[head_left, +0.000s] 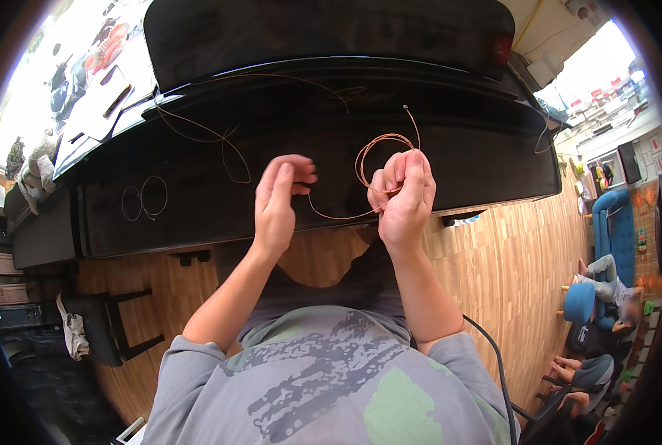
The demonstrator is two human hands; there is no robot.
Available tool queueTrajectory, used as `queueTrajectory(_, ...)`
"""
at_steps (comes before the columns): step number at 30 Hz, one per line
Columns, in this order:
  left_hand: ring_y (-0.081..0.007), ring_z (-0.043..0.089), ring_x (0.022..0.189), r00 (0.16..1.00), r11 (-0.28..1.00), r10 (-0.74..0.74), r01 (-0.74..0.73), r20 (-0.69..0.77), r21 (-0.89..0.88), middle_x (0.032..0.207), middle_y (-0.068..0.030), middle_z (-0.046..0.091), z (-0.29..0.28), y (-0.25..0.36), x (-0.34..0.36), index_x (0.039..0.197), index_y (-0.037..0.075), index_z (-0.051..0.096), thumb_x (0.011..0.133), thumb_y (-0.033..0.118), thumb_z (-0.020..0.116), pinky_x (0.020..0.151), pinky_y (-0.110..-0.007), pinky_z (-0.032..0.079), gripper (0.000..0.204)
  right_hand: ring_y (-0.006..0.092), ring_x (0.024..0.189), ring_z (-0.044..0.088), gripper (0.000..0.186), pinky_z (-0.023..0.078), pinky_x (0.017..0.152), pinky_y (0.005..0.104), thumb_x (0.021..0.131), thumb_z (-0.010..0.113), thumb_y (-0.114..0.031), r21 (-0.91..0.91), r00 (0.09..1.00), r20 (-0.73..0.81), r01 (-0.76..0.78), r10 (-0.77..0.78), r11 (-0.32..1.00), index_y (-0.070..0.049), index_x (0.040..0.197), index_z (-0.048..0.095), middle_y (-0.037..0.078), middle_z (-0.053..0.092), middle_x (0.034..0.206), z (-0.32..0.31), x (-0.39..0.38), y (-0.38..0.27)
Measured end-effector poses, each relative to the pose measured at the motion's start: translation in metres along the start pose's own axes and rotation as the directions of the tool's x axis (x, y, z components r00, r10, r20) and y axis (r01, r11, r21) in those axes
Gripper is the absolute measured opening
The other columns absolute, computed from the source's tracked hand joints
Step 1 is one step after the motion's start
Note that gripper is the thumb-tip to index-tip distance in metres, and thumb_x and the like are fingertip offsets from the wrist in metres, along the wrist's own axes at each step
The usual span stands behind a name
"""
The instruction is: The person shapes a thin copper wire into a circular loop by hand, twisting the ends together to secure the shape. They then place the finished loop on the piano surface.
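Observation:
My right hand (405, 185) is closed on a coiled copper-coloured wire (386, 136), its loop standing out above my fingers and one tip, with a small metal end, sticking up. A strand of it curves down to the left toward my left hand (279, 196). That hand has loosely curved, partly spread fingers beside the strand's end, with no clear grip on it. Both hands are over the black piano's glossy surface (479, 163). More thin wires lie there: a long tangled one (190, 120) at upper left and a pale looped one (155, 178) farther left.
Papers (93, 111) and a plush toy (45, 163) sit at upper left. A dark chair (112, 326) with cloth is at lower left, near stacked cases (12, 289). Other people (601, 285) sit by a blue sofa (609, 215) at right. A black cable (494, 348) runs beside me.

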State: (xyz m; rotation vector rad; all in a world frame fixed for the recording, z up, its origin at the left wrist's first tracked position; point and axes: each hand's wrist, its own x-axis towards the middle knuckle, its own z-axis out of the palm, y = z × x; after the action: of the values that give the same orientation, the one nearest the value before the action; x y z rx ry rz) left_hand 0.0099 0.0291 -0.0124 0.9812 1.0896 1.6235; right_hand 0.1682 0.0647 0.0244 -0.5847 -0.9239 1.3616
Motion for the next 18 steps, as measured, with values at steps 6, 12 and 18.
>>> queueTrajectory(6, -0.0154, 0.057, 0.081, 0.956, 0.83, -0.233, 0.292, 0.18, -0.475, 0.092, -0.0065, 0.055, 0.019, -0.025, -0.062, 0.108, 0.003, 0.049, 0.101, 0.032, 0.034, 0.07, -0.026, 0.045, 0.034, 0.0063, 0.041, 0.03, 0.035, 0.025, 0.036, 0.0214, 0.102, 0.033, -0.024, -0.019, 0.994, -0.029, 0.108, -0.108, 0.994, -0.009, 0.07, 0.034, -0.001, 0.033, 0.059, 0.012, 0.0, -0.002)
queueTrajectory(12, -0.0092, 0.056, 0.08, 0.992, 0.938, -0.061, 0.094, 0.11, -0.332, 0.09, -0.0042, 0.06, 0.041, 0.01, -0.023, 0.108, 0.002, 0.053, 0.102, 0.027, 0.037, 0.07, -0.023, 0.045, 0.031, 0.0044, 0.043, 0.033, 0.032, 0.027, 0.037, 0.019, 0.102, 0.033, -0.021, -0.057, 0.987, 0.029, 0.161, -0.16, 0.985, -0.007, 0.073, 0.038, -0.001, 0.036, 0.059, 0.016, -0.006, 0.006)
queueTrajectory(18, -0.0035, 0.046, 0.064, 0.977, 0.993, -0.096, 0.107, 0.19, -0.049, 0.073, 0.0018, 0.054, 0.03, 0.017, 0.0, 0.131, -0.001, 0.046, 0.099, 0.014, 0.039, 0.057, -0.019, 0.04, 0.036, 0.0049, 0.045, 0.036, 0.03, 0.032, 0.039, 0.0198, 0.103, 0.031, -0.025, -0.28, 0.984, 0.122, 0.159, -0.129, 0.947, -0.005, 0.085, 0.044, 0.001, 0.042, 0.064, 0.011, -0.01, 0.005)
